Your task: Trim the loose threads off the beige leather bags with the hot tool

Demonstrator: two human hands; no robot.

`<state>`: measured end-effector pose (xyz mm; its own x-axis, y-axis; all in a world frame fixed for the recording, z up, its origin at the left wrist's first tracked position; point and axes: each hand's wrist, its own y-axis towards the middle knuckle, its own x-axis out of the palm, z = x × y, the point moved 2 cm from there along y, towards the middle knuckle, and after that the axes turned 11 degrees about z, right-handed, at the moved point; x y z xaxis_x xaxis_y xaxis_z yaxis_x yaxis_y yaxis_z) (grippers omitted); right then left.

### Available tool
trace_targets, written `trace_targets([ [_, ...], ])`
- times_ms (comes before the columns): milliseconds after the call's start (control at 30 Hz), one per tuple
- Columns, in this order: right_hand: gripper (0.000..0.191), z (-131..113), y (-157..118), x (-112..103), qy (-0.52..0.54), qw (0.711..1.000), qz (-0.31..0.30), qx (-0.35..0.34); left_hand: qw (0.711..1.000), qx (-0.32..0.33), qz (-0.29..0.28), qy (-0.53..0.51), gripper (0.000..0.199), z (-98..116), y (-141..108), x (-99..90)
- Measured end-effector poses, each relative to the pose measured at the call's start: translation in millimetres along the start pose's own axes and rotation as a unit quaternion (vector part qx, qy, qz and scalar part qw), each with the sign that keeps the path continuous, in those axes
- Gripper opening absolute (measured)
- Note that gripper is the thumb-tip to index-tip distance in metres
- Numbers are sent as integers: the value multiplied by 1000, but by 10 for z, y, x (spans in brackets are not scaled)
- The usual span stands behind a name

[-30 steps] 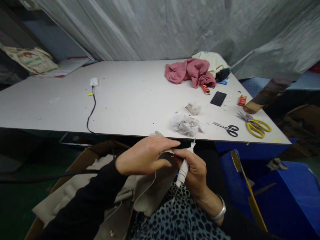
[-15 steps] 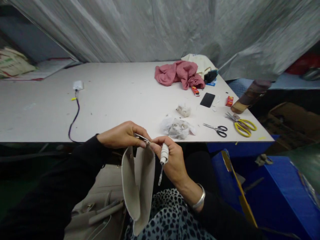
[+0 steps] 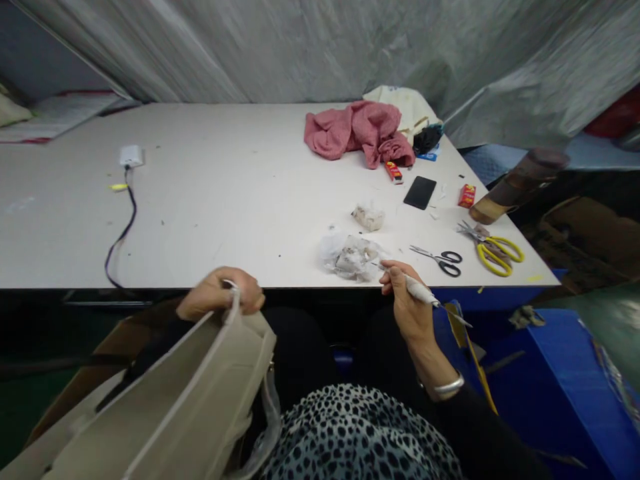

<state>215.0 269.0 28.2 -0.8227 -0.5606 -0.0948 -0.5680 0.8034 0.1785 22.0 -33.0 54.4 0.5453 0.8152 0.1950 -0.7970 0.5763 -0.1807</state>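
Observation:
At the left, my left hand [image 3: 225, 293] is closed around the upper edge of a beige bag [image 3: 200, 380], which hangs below the table edge and spreads over my lap to the lower left. My right hand [image 3: 413, 307] grips a thin tool with a white-wrapped handle [image 3: 421, 291]. One slim end of this tool points at a crumpled clear plastic wrap with greyish stuff in it [image 3: 353, 257]; whether it touches is unclear. Its other thin end sticks out behind the hand.
On the white table [image 3: 225, 200] lie black scissors [image 3: 440, 259], yellow-handled scissors [image 3: 495, 250], a black flat object [image 3: 420, 193], a pale lump [image 3: 368, 217] and a pink cloth [image 3: 355, 130]. A brown bottle [image 3: 520, 183] stands at the right. Blue bins [image 3: 550, 387] sit below.
My hands were together at the beige bag's edge. My right hand has moved right with the tool to the plastic wrap; my left has shifted left, and the bag now lies farther left.

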Motion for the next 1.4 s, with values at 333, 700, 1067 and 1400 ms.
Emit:
trace_targets([
  [333,26,199,147,178,-81,989,33,-116,965,-79,-15,248,15,-879,-254,1590],
  [700,25,250,223,252,-83,991,-1,-105,960,-88,-55,259,11,-818,-199,1500],
  [1067,29,182,342,314,-174,967,-38,-180,967,-106,-23,231,12,-850,-174,1440],
  [1400,34,156,428,292,-193,966,-19,-172,965,-97,-14,242,13,-842,-171,1449],
])
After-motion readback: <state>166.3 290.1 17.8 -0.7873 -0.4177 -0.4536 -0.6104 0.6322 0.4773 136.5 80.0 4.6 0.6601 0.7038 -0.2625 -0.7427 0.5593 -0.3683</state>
